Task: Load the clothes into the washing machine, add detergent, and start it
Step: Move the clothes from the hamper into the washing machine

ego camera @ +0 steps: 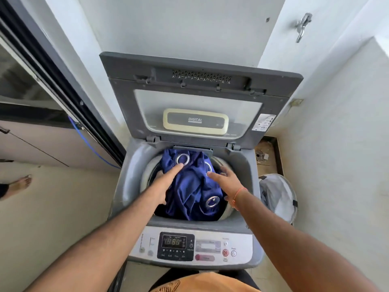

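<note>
A grey top-loading washing machine [134, 165] stands in front of me with its lid [200, 81] raised against the wall. A dark blue curtain [189, 190] with silver eyelet rings fills the drum. My left hand [166, 182] lies flat on the left part of the cloth, index finger stretched toward a ring. My right hand [226, 180] rests on the right part of the cloth, fingers spread, a red thread on the wrist. Neither hand grips anything. The control panel [210, 245] at the front has its display lit.
A mesh laundry basket [280, 197] with pale cloth inside stands right of the machine, near a floor drain [260, 154]. A tap [303, 26] juts from the right wall. A dark sliding door frame [63, 85] runs on the left, and another person's bare foot [20, 184] is on the floor there.
</note>
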